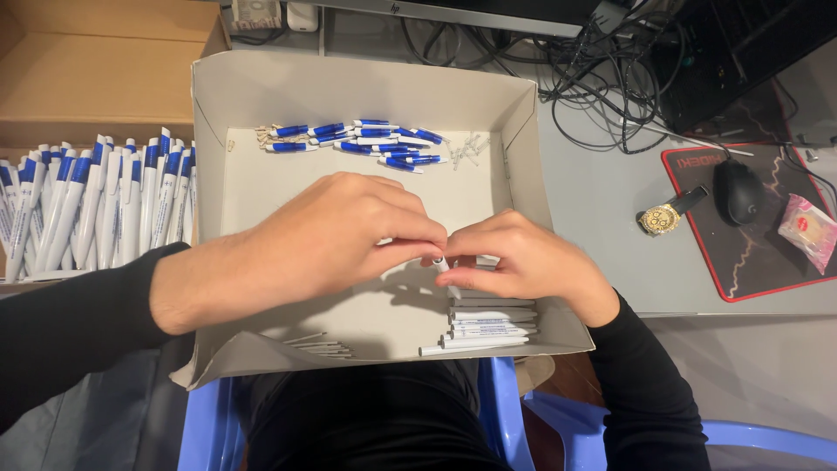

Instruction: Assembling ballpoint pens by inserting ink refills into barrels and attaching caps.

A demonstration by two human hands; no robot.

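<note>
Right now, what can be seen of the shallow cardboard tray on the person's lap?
The shallow grey-white cardboard tray is open-topped, with upright folded walls and a near-left corner flap splayed outward. It rests across the person's lap. Inside, blue-and-white pen parts lie along the far wall, white pen barrels are stacked near right, and thin refills near left. The left hand and right hand meet above its middle.
</note>
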